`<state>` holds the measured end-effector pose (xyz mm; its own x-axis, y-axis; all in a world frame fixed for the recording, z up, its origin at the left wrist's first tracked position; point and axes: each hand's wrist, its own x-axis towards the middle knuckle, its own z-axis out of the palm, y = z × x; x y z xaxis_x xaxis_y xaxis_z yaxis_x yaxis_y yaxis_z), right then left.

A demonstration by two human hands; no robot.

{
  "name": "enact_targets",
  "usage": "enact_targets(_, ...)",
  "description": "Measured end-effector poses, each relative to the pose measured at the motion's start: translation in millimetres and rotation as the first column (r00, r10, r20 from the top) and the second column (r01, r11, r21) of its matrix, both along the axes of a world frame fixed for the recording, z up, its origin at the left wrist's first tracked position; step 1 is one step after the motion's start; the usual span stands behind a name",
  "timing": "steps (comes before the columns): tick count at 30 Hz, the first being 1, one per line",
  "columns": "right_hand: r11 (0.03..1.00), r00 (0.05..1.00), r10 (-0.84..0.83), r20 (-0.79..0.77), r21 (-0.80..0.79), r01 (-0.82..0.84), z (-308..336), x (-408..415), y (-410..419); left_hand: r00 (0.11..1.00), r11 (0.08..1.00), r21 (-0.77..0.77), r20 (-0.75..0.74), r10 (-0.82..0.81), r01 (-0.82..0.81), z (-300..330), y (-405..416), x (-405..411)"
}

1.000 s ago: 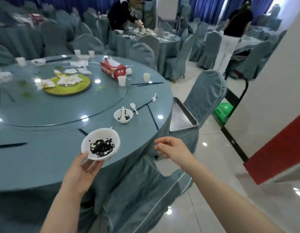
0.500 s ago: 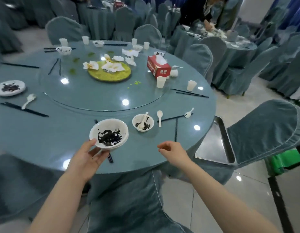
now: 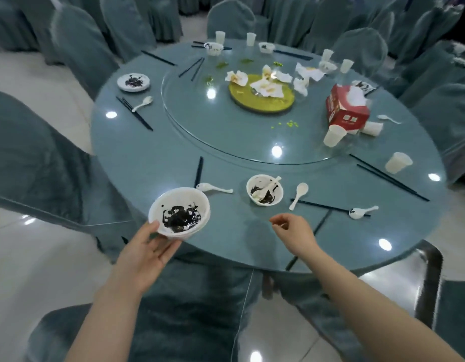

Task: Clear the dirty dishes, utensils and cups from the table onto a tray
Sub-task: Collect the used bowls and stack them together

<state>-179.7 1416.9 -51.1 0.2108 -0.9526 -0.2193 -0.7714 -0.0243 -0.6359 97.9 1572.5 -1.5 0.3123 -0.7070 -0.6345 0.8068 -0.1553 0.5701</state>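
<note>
The left hand (image 3: 145, 254) cradles a smeared bowl (image 3: 179, 214) from beneath, over the table (image 3: 153, 158) edge. The right hand (image 3: 295, 235) hovers loosely curled, holding nothing. 1 bowl with spoon (image 3: 264, 189) sits just ahead; likely light, rigid, slick, best gripped by the rim.

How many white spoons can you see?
6: one by the far-left chopsticks, one near the held bowl, one inside a bowl, two right of it, one past the red box. Others may be hidden.
</note>
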Motion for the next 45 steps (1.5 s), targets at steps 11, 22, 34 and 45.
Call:
enact_targets(11, 0.913, 0.913, 0.269, -0.307, -0.221, -0.343, -21, -4, -119, 0.966, 0.985, -0.094, 0.206, 0.159, -0.142, 4, -22, -53)
enact_targets(22, 0.624, 0.552, 0.624, -0.554, -0.073, -0.778, -42, 12, -187, 0.9, 0.917, -0.014, 0.189, 0.394, -0.399, -7, -65, -142)
enact_targets(34, 0.913, 0.899, 0.376, -0.223, -0.075, -0.4, -67, -86, -218, 0.902, 0.911, 0.05, 0.176, 0.395, -0.409, -21, -114, -176)
enact_targets(45, 0.91, 0.916, 0.401, 0.005, 0.113, -0.399, -56, -20, -190, 0.884, 0.889, 0.089, 0.192, 0.427, -0.448, -23, -111, -183)
